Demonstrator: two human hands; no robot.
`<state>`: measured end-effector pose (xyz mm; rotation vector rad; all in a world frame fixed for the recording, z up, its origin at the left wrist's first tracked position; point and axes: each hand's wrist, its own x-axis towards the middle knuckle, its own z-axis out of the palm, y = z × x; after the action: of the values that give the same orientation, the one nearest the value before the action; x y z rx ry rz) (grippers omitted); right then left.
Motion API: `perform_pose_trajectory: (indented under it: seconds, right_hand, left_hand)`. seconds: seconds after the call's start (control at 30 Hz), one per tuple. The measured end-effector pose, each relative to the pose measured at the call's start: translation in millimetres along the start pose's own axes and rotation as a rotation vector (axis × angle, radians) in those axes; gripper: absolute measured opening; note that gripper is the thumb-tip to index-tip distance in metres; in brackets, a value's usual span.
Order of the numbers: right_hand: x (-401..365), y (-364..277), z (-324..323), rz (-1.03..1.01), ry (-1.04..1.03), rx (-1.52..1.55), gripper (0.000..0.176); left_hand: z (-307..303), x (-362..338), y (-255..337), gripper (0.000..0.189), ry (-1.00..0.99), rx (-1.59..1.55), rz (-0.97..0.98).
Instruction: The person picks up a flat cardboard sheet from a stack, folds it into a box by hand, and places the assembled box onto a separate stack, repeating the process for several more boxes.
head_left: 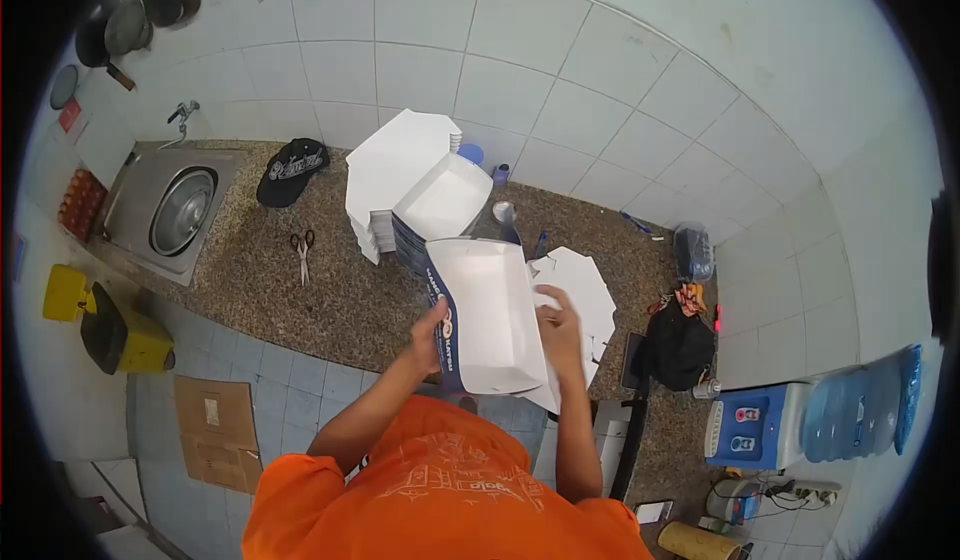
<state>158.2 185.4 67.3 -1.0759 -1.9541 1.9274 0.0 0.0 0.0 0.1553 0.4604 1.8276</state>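
A white paper food box (485, 310) with a dark blue printed side is held in front of my chest, its open top facing me. My left hand (428, 338) is closed on the blue side wall, thumb near the rim. At the opposite wall, my right hand (560, 330) has its fingers bent against the box's edge; part of them is hidden. Just beyond stands a stack of formed boxes (445, 198). Flat white box blanks (400, 155) are piled behind that stack, and more flat blanks (585, 290) lie under and beside my right hand.
Scissors (303, 257) and a black cap (293, 172) lie on the granite counter to the left, near a steel sink (225, 195). At the right are a black bag (680, 345) and a water dispenser (755, 425). Cardboard (215, 465) lies on the floor.
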Motion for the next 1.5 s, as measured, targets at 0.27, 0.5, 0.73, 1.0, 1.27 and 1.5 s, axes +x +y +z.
perform_pose_trajectory:
  seconds: [0.27,0.5,0.73,1.0,1.27,1.5]
  right_hand:
    - [13.8,28.4,13.2,-0.032,0.000,0.454,0.073]
    - [117.0,-42.7,16.3,-0.414,-0.055,-0.348,0.036]
    - [227.9,-145.4,67.2,-0.359,-0.140,-0.811,0.044]
    - [285.6,-125.5,88.8,-0.624,0.051,-1.252,0.041]
    - [288.0,-117.4,90.3,-0.594,0.171,-1.202,0.042]
    - [272.7,-111.4,87.4,-0.600,0.181,-1.130,0.053]
  left_hand:
    - [17.9,10.6,17.7,0.075,-0.102,1.126,0.559]
    - [39.0,30.5,84.6,0.066,0.194,1.885,0.952]
    - [-13.0,47.2,108.4,0.025,0.199,2.052,0.835]
    - [-19.8,51.2,103.5,0.015,0.329,1.956,1.191]
    - [-20.1,55.1,104.3,0.020,0.392,1.938,1.191]
    - [-13.9,54.2,103.5,0.017,0.388,2.010,1.147]
